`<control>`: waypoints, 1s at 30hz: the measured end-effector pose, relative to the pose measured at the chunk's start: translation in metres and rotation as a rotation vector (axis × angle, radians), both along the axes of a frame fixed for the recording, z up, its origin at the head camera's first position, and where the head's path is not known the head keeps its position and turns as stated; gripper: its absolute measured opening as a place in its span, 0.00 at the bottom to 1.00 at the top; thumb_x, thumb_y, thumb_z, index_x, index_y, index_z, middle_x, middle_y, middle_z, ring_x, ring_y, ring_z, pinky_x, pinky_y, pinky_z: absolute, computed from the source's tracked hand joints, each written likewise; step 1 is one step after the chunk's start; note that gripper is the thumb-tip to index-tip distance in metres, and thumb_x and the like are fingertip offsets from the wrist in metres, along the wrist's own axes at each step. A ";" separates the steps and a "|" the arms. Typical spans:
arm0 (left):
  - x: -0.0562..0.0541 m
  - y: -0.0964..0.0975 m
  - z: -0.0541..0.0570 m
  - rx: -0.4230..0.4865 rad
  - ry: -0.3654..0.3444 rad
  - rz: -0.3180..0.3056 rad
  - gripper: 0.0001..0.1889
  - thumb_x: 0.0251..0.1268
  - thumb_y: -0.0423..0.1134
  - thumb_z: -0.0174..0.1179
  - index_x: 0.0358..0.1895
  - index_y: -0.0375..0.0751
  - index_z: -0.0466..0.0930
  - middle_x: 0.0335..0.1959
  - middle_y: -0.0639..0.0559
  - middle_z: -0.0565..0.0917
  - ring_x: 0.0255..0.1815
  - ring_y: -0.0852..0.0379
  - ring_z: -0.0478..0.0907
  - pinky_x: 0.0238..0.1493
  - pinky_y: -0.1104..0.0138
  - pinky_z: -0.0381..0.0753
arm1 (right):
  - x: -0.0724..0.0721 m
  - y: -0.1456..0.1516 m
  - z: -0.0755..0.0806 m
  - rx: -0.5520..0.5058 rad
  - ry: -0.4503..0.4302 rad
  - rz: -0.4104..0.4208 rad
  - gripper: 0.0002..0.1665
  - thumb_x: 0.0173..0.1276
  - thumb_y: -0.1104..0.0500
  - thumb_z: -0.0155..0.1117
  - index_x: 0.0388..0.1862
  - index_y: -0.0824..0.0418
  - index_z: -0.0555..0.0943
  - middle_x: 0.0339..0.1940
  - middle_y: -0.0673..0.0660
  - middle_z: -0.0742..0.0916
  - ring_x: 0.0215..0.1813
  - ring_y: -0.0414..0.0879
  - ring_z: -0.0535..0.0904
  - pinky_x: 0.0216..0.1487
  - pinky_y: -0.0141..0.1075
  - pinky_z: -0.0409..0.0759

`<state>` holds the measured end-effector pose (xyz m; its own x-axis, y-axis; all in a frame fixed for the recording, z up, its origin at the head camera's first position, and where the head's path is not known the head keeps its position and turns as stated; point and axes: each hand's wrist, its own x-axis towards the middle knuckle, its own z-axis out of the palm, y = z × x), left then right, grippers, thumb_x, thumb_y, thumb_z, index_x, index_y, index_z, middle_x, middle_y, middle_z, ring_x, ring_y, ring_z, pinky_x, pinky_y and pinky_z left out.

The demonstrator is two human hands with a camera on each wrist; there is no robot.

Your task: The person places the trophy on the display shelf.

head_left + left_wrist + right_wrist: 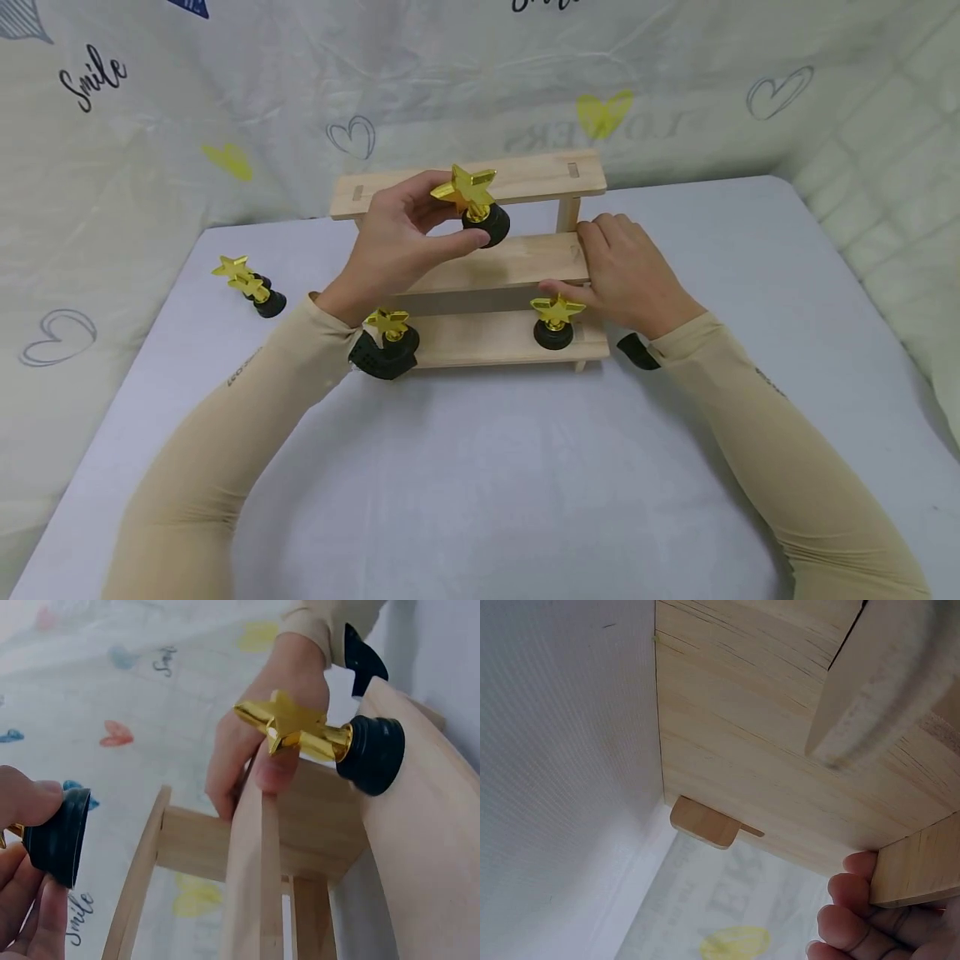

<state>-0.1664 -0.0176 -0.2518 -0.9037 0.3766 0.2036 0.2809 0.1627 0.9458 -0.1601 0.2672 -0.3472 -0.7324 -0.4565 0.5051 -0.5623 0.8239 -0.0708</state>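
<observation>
On the table (pixel 480 483), two trophies (pixel 269 304) sit left of a shelf (pixel 517 260) bearing two others (pixel 553 335).

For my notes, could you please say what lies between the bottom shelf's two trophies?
The head view shows bare bottom shelf between the left star trophy and right star trophy.

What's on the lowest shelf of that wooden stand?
One gold trophy near the left end, another near the right. The black wrist piece hides the left front corner of the shelf.
</observation>
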 end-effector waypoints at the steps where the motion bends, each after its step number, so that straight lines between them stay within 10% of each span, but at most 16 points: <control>1: 0.000 0.003 -0.001 -0.005 0.008 -0.010 0.27 0.56 0.28 0.75 0.61 0.38 0.81 0.57 0.47 0.84 0.56 0.54 0.86 0.66 0.66 0.85 | 0.000 0.000 0.000 0.000 -0.004 -0.001 0.67 0.65 0.12 0.27 0.44 0.77 0.74 0.30 0.66 0.77 0.34 0.59 0.71 0.36 0.49 0.73; 30: -0.009 0.063 -0.029 -0.160 -0.051 -0.070 0.25 0.60 0.32 0.73 0.62 0.40 0.80 0.57 0.43 0.87 0.59 0.52 0.86 0.62 0.75 0.84 | -0.003 0.001 -0.003 -0.054 0.043 0.060 0.63 0.70 0.16 0.34 0.47 0.78 0.76 0.32 0.67 0.79 0.35 0.62 0.72 0.37 0.51 0.74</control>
<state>-0.1752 0.0458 -0.2803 -0.8820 0.4625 0.0910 0.2493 0.2940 0.9227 -0.1634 0.2681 -0.3502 -0.6817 -0.4701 0.5606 -0.6139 0.7844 -0.0888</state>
